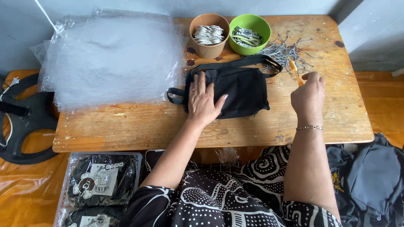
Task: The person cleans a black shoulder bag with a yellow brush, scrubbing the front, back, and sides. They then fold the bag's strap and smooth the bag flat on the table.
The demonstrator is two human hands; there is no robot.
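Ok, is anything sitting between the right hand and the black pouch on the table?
Nothing visible does. The right hand hovers over bare wood of the table, pinching what looks like an orange tool, just right of the black pouch. The left hand already rests flat on the pouch. The pile of grey strings lies behind.

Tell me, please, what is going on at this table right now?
A person sits at a low wooden table. Their left hand lies flat on a black pouch bag, while the right hand pinches a small orange tool beside a heap of grey string ties. Behind the bag stand a brown cup of tags and a green bowl of labels. Clear plastic bags are stacked at the left, and packed bags lie on the floor.
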